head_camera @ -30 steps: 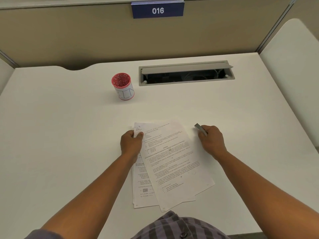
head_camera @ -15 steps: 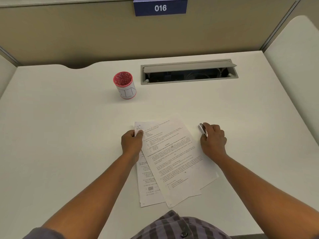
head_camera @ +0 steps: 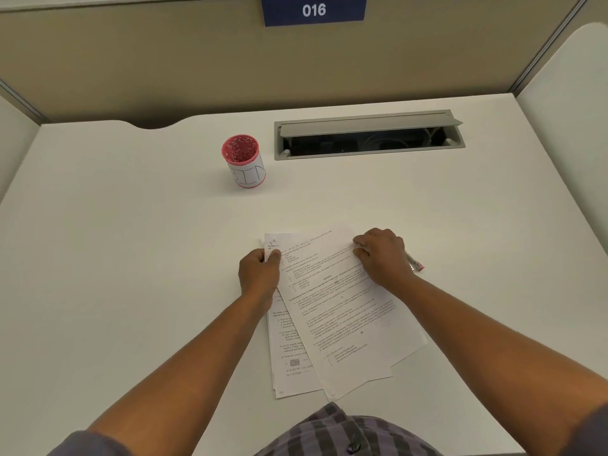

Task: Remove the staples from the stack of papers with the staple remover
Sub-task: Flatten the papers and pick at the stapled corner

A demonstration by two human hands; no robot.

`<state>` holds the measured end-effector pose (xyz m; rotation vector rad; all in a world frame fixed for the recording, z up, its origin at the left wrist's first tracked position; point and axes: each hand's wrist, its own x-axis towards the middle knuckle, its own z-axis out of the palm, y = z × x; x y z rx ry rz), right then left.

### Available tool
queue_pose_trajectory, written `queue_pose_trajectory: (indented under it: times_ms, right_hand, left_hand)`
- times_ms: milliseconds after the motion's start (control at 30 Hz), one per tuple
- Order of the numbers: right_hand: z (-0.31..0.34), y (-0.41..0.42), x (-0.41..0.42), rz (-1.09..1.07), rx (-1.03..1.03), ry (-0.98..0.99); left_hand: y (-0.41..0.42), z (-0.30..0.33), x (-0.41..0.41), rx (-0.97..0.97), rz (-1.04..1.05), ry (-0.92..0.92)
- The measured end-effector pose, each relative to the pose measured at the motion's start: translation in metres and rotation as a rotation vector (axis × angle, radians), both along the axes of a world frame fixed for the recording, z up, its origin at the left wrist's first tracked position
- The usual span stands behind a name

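A loose stack of printed papers (head_camera: 342, 311) lies fanned on the white desk (head_camera: 131, 258) in front of me. My left hand (head_camera: 260, 271) pinches the top left corner of the stack. My right hand (head_camera: 383, 258) rests on the top right corner of the upper sheet, fingers bent onto its edge. The staple remover (head_camera: 415, 263), a slim metal tool with a pink end, lies on the desk just right of my right hand, partly hidden behind it. No staple is visible.
A pink cup (head_camera: 245, 161) with a white label stands at the back, left of centre. An open grey cable hatch (head_camera: 368, 136) is set into the desk behind the papers. Beige partition walls enclose the desk.
My right hand moved left from the desk onto the upper sheet's top right corner. The staple remover left its fingers and now lies beside the hand. My left hand stayed put.
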<state>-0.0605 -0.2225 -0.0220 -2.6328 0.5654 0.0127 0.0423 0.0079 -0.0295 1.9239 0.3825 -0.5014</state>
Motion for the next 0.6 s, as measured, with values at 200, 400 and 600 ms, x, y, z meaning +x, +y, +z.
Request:
queue_pose_trajectory:
  times_ms: [200, 400, 600]
  right_hand:
    - [0.002, -0.004, 0.013, 0.02, -0.067, 0.051]
    - [0.0, -0.006, 0.02, 0.095, -0.112, 0.095]
    - [-0.001, -0.004, 0.02, 0.25, -0.327, 0.136]
  left_hand:
    - [0.002, -0.003, 0.0, 0.015, -0.01, -0.02]
    - [0.001, 0.0, -0.002, 0.013, -0.008, -0.021]
    - [0.001, 0.002, -0.002, 0.026, -0.01, -0.015]
